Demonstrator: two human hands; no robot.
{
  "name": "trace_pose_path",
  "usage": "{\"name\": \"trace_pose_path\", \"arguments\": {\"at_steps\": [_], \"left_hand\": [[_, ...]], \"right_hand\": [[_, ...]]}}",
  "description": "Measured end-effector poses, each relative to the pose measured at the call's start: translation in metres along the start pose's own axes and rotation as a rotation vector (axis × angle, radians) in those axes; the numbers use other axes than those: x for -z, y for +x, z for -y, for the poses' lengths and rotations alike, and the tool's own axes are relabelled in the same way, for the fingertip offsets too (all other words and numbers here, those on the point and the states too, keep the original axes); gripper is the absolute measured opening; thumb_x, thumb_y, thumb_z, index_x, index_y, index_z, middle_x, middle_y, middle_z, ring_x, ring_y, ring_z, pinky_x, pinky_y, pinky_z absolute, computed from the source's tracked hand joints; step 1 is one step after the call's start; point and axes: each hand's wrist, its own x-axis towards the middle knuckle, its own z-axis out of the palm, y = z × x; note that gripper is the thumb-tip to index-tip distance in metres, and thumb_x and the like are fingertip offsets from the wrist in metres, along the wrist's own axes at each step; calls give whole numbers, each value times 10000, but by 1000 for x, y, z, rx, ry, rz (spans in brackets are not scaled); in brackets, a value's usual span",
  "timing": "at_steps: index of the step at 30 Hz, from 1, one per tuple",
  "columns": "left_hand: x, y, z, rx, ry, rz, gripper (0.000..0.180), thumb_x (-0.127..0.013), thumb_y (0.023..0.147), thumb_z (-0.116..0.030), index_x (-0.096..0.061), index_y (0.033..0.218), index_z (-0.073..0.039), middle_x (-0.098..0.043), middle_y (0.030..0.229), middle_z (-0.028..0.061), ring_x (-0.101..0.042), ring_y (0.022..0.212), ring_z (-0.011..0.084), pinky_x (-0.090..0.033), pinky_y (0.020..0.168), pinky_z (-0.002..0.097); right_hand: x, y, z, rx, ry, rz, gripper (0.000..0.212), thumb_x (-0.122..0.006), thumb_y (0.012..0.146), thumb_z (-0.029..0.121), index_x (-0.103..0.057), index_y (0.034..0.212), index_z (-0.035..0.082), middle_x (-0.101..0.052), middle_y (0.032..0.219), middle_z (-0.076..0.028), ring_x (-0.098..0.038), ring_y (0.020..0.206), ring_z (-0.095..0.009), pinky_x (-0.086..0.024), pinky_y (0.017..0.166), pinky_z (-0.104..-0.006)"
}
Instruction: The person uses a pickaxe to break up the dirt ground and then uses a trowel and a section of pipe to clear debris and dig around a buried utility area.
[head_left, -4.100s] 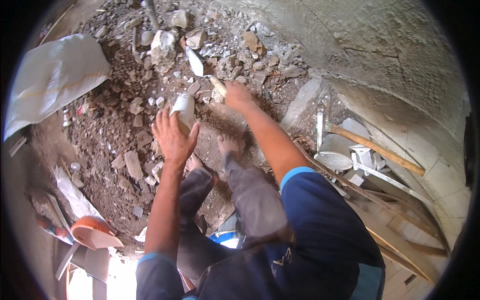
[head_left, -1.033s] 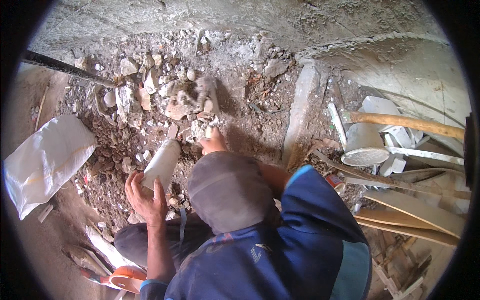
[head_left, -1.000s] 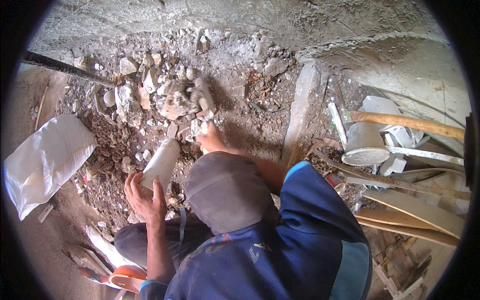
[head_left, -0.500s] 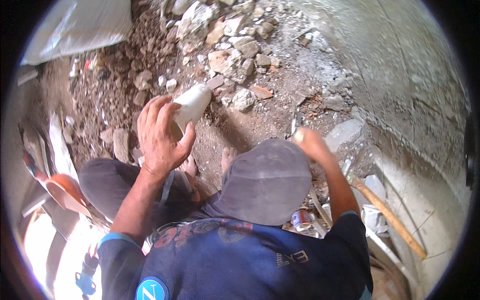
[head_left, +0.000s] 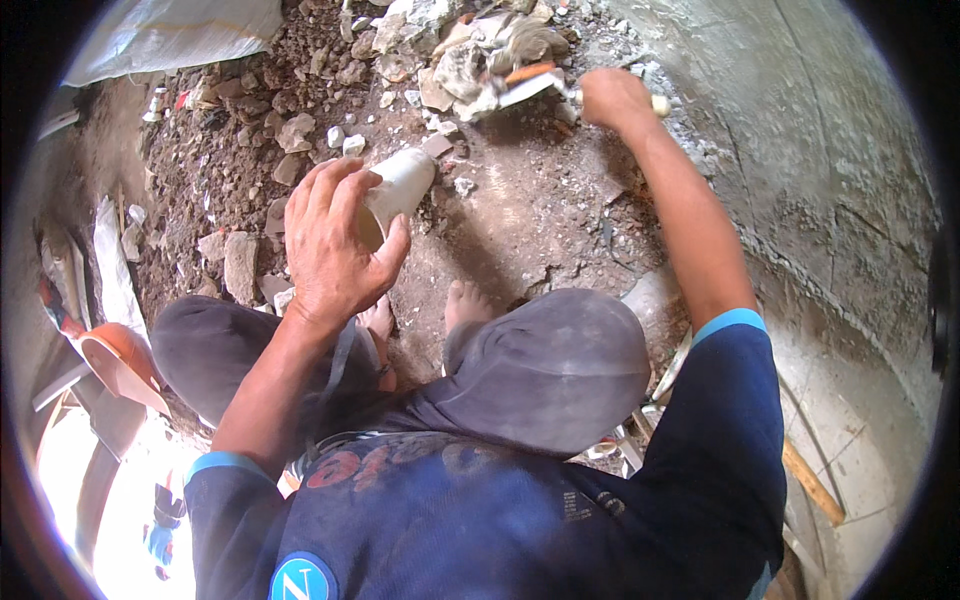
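My left hand (head_left: 340, 230) is curled against a white tube-shaped piece (head_left: 405, 180), its fingers over the near end and the thumb below. The tube lies tilted above the dirt, with a hollow end toward my palm. My right hand (head_left: 613, 98) is stretched far forward and wrapped round the pale handle of a trowel (head_left: 527, 91). Its metal blade points left and lies against a heap of stones (head_left: 465, 75), blurred by motion. An orange-brown shard (head_left: 528, 73) shows at the blade's upper edge.
Loose dirt and rubble (head_left: 290, 130) spread ahead and left, below a white sack (head_left: 180, 40). A rough grey wall (head_left: 790, 130) rises on the right. My bare feet (head_left: 465, 300) stand close in. An orange container (head_left: 120, 360) and a wooden handle (head_left: 815, 485) lie at the sides.
My right hand has swung forward from beside my right knee to the stone heap, carrying the trowel. Stones there have shifted. My left hand stays at the white tube.
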Motion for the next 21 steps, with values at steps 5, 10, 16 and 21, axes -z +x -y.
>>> {"name": "trace_pose_path", "arguments": {"at_steps": [5,10,16,21], "left_hand": [[-1,-1,4,-8,-16,-15,424,-708,691,-249,-582,1048,-58,-561,1150,122,-503,1139,309,-371,967,433],[-2,-1,3,-6,-17,-17,423,-710,690,-246,-587,1053,-66,-565,1149,121,-508,1135,310,-373,968,432],[-3,-2,3,-4,4,2,405,-708,696,-245,-597,1041,-66,-572,1150,126,-522,1119,317,-378,973,437],[2,-3,1,-10,34,15,404,-707,703,-255,-599,1041,-61,-574,1145,128,-528,1106,318,-391,966,434]], "right_hand": [[29,-12,-17,-160,140,-167,183,-584,854,195,-668,942,58,-685,900,-143,-677,816,-272,-549,717,-421],[-27,-105,-6,76,497,-521,270,-600,856,308,-600,874,38,-623,765,-112,-613,693,-268,-515,687,-392],[-127,-201,78,244,961,398,271,-511,924,287,-630,950,45,-624,797,-188,-632,722,-345,-503,680,-405],[-155,-177,166,314,894,504,277,-515,928,299,-634,967,52,-640,820,-176,-650,758,-323,-515,690,-397]]}}
